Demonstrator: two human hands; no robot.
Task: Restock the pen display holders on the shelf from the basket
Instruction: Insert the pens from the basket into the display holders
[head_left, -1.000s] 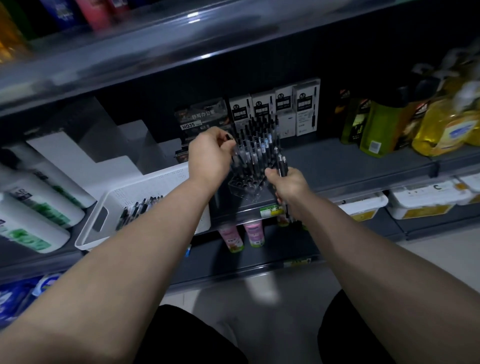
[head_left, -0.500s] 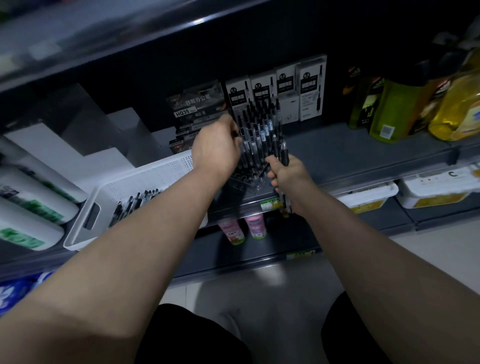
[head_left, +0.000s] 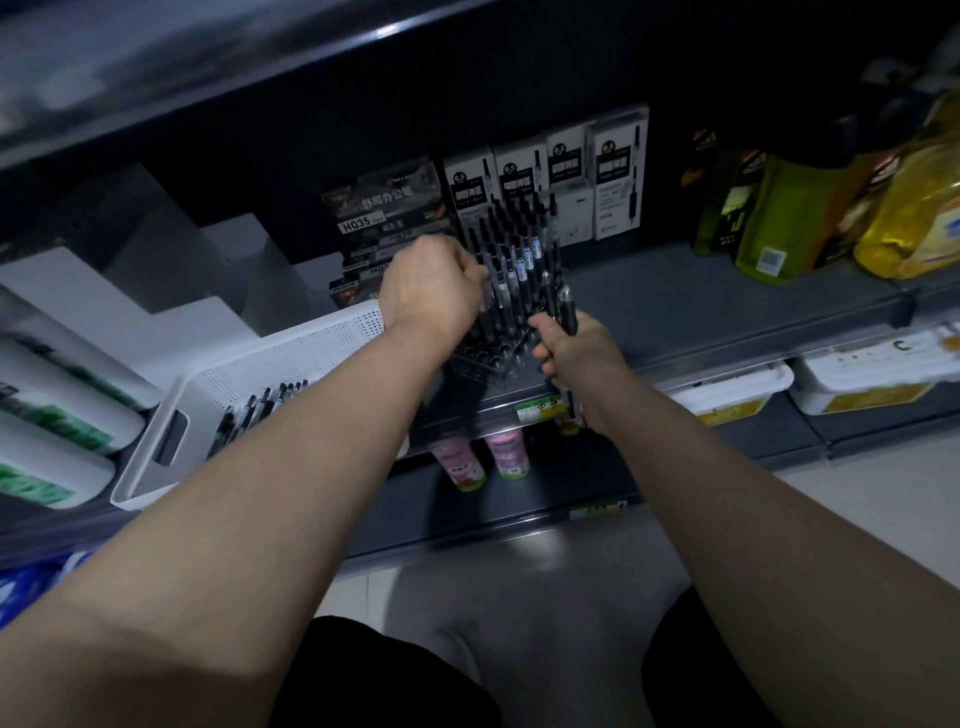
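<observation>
The pen holder (head_left: 483, 364) on the shelf (head_left: 701, 301) was seen well filled at the back, its front holes bare. A bunch of spare pens (head_left: 569, 312) was gripped upright in the right hand (head_left: 576, 348), just beside it. The left hand (head_left: 431, 291) was curled in among the standing pens (head_left: 514, 244); what its grip enclosed could not be told. A row of loose pens (head_left: 260, 405) was left lying in the basket (head_left: 291, 353), so plenty was judged undone.

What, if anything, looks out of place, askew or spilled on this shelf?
Nothing is spilled or broken. The white perforated plastic basket sits at an angle to the front edge of the dark shelf.
</observation>
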